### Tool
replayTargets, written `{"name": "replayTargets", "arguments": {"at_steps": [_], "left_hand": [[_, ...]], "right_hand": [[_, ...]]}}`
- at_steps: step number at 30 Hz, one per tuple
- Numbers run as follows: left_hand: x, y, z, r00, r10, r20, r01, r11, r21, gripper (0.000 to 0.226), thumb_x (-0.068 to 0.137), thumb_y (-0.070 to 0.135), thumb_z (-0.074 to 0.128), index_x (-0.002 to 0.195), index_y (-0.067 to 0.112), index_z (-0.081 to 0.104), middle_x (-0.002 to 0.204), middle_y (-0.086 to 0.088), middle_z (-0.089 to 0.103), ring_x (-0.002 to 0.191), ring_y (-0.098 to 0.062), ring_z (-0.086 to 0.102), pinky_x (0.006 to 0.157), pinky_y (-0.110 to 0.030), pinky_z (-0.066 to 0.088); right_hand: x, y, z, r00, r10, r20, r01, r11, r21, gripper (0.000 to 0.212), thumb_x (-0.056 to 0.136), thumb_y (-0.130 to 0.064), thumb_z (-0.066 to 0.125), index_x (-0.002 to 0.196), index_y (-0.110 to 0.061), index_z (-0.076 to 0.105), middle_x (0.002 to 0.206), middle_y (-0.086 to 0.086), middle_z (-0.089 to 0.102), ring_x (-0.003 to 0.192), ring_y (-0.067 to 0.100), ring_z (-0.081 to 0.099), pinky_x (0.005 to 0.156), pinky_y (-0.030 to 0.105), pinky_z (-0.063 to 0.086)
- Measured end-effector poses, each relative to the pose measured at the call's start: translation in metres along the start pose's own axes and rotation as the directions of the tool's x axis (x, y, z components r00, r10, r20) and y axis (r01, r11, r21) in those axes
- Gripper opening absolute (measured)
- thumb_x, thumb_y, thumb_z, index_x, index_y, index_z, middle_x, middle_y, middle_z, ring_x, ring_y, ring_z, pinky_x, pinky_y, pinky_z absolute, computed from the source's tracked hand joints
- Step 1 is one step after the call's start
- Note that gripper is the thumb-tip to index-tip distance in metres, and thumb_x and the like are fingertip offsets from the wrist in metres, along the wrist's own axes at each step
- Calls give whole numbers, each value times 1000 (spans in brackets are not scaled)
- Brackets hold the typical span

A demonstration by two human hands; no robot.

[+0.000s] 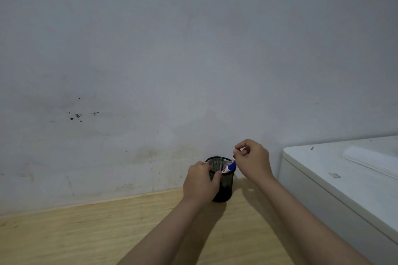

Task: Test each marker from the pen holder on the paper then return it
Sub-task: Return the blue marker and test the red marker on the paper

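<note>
A black mesh pen holder [226,189] stands on the wooden table near the wall. My left hand [201,183] grips its left side and rim. My right hand [253,160] hovers over the holder's right rim, fingers pinched on the top end of a blue and white marker [230,166]. The marker leans at the rim, with its lower part inside the holder. No paper is in view.
The wooden table [107,232] runs along a grey, stained wall [150,71]. A white box-like appliance [344,183] stands to the right of the holder, close to my right forearm.
</note>
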State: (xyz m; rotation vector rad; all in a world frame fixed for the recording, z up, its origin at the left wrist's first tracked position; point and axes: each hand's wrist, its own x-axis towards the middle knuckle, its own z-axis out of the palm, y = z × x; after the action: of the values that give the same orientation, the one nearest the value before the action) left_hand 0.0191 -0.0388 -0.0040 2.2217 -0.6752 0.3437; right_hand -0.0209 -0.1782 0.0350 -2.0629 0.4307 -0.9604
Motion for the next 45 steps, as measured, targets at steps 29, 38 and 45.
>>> {"name": "replayTargets", "arguments": {"at_steps": [29, 38, 45], "left_hand": [[-207, 22, -191, 986, -129, 108, 164, 592, -789, 21, 74, -4, 71, 80, 8, 55, 63, 2, 69, 56, -14, 54, 53, -26, 39], [-223, -4, -212, 984, -174, 44, 168, 801, -575, 11, 68, 7, 79, 70, 16, 73, 64, 0, 66, 60, -10, 57, 60, -20, 46], [-223, -1, -210, 993, -57, 101, 103, 828, -551, 14, 74, 9, 75, 76, 23, 75, 63, 12, 72, 63, -2, 61, 63, -16, 47]], "right_hand": [[-233, -149, -37, 988, -86, 128, 15, 881, 473, 10, 80, -23, 72, 78, -13, 69, 59, -8, 60, 56, 7, 50, 58, 25, 46], [-246, -159, -42, 988, -83, 127, -13, 789, 615, 4, 81, -20, 71, 80, -24, 70, 69, -8, 69, 75, 18, 65, 79, 50, 57], [-254, -156, -33, 920, -175, 351, -71, 806, 588, 15, 82, -14, 70, 70, -5, 69, 58, -1, 68, 54, 12, 59, 55, 35, 53]]}}
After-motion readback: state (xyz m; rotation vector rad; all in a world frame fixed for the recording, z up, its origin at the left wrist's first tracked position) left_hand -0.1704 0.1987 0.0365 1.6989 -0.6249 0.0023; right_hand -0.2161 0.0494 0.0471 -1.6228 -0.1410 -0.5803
